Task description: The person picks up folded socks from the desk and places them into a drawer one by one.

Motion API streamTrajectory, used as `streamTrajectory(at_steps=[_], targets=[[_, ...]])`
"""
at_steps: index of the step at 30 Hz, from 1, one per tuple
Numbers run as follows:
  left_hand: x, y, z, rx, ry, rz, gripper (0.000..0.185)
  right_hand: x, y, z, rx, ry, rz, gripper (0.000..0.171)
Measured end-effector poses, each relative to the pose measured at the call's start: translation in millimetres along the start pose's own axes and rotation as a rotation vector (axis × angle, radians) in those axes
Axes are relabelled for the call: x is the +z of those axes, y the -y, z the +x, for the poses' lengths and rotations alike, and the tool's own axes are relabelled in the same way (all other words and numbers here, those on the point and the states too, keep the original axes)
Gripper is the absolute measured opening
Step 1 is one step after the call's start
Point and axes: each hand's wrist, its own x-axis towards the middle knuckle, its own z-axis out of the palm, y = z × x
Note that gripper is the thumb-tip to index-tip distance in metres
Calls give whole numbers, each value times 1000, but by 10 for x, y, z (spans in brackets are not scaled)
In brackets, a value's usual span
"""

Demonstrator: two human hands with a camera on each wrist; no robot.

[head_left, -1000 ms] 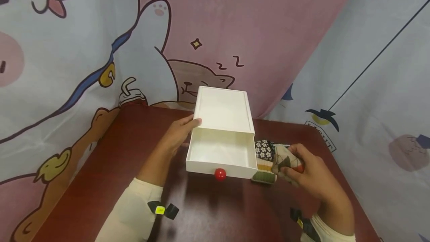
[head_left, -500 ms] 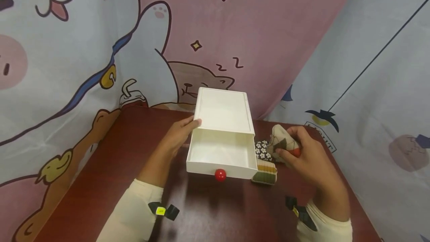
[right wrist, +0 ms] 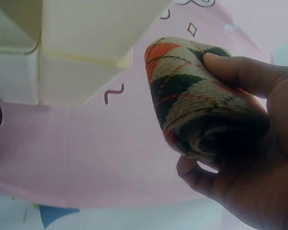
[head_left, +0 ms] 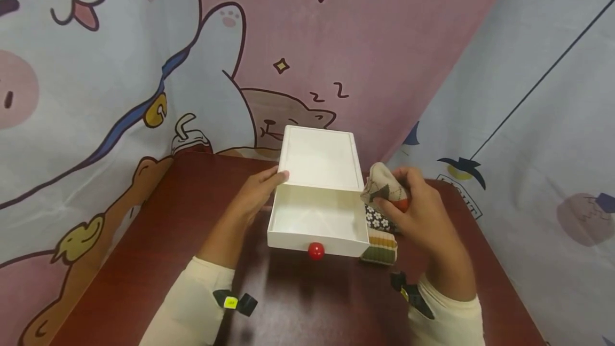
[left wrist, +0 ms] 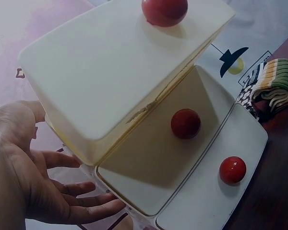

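At the left of the head view my left hand (head_left: 252,196) lies flat against the left side of the white box (head_left: 321,156), fingers straight, bracing it without gripping anything. Lower centre, the drawer (head_left: 317,223) stands pulled out toward me, its red knob (head_left: 315,251) on the front wall, and its inside looks bare. Right of centre my right hand (head_left: 418,212) grasps a rolled sock (head_left: 384,188) with an argyle pattern, thumb and fingers wrapped round it, holding it in the air just off the drawer's rear right corner, above the tabletop (head_left: 144,239). Beneath that hand two more socks lie against the drawer's right wall: a floral sock (head_left: 377,217) and a striped sock (head_left: 379,244).

I judge this to be the carrying step: the roll is lifted but not yet over the drawer. The next move calls for taking it left over the right wall, lowering it onto the drawer floor, then loosening my fingers, while my left hand keeps the box from sliding.

The roll's long axis runs roughly from lower right to upper left in the frame, its rounded end pointing toward the box; the other end is hidden in my palm.
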Motion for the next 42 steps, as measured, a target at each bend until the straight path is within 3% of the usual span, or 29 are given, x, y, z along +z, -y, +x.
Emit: streamTrajectory(at_steps=[16,27,35,42], targets=[[6,10,-3,12,-7,0,74,323,301,202,-8,191,176,56],[10,4,-5,11,-9,1,74,555,448,320,-154,249,278,51],[2,5,-9,9,-9,-5,74,680,552,399,-129,352,395,48],[1,10,-5,9,-11,-22,74,762,588,445,-119,438,355,44]])
